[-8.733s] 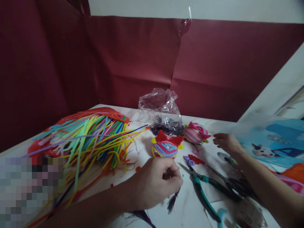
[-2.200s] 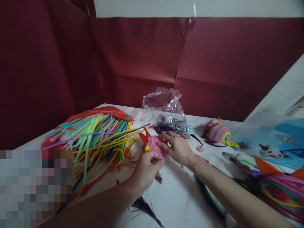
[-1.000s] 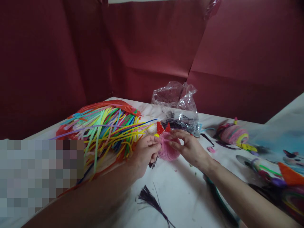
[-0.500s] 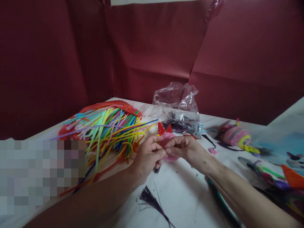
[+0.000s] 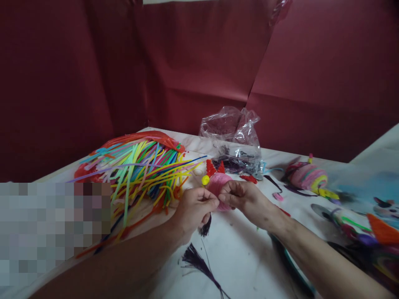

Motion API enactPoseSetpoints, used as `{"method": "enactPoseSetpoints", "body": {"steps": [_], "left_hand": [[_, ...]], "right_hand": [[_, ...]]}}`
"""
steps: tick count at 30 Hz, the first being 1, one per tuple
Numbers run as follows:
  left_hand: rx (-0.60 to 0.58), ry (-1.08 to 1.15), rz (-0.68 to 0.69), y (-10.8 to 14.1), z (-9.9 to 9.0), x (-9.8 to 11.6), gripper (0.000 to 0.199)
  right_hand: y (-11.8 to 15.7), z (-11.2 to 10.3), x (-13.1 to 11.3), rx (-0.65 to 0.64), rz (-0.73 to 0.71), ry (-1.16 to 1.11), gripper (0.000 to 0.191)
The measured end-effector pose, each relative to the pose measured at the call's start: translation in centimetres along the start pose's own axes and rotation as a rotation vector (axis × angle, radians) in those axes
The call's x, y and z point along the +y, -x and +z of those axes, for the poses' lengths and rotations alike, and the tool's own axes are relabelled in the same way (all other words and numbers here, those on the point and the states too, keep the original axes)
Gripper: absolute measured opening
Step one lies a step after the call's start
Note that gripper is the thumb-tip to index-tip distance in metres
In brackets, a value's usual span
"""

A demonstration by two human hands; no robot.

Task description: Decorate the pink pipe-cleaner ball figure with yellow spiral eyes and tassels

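Note:
A round body wound in pink fuzzy strands (image 5: 222,185) sits between my two hands, with two red pointed pieces (image 5: 215,167) at its top and a yellow disc (image 5: 205,180) on its left side. My left hand (image 5: 195,209) is closed in a pinch in front of it. The bristly end of a dark tassel (image 5: 205,228) sticks out below those fingers. Close by, my right hand (image 5: 245,198) pinches at the pink body's front right; what lies between its fingertips is too small to make out. Another dark tassel (image 5: 198,259) lies loose on the table nearer to me.
Many coloured pipe cleaners (image 5: 146,166) spill from a red plastic wrapper (image 5: 156,135) at left. A clear plastic bag (image 5: 233,133) with dark strands stands behind. To the right are a pink-and-yellow wound piece (image 5: 308,176), red bits (image 5: 248,179) and an orange-pointed piece (image 5: 382,230).
My left fingers have dropped and curled in, uncovering the yellow disc and more of the pink body. More of the tassel shows below them. The fingertips of both hands have parted slightly.

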State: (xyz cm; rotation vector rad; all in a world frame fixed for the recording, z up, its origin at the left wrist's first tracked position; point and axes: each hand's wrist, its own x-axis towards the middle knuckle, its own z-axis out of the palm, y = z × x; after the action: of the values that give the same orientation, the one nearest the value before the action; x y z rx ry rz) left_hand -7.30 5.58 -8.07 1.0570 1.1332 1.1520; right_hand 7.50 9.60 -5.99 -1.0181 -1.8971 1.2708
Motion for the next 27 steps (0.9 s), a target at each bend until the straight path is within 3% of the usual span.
{"method": "enactPoseSetpoints", "body": {"steps": [9, 17, 21, 27], "left_hand": [[0.036, -0.124, 0.080, -0.1, -0.3, 0.1, 0.005], [0.044, -0.087, 0.028, -0.3, 0.2, -0.4, 0.009], [0.051, -0.061, -0.018, -0.4, 0.2, -0.2, 0.012], [0.037, -0.038, -0.052, -0.3, 0.0, 0.0, 0.014]], "right_hand": [[0.4, 0.0, 0.5, 0.078, 0.007, -0.003, 0.032], [0.8, -0.4, 0.4, 0.176, 0.015, 0.053, 0.040], [2.1, -2.7, 0.0, 0.309, 0.011, 0.173, 0.042], [6.8, -8.6, -0.3, 0.448, 0.029, 0.585, 0.045]]}}
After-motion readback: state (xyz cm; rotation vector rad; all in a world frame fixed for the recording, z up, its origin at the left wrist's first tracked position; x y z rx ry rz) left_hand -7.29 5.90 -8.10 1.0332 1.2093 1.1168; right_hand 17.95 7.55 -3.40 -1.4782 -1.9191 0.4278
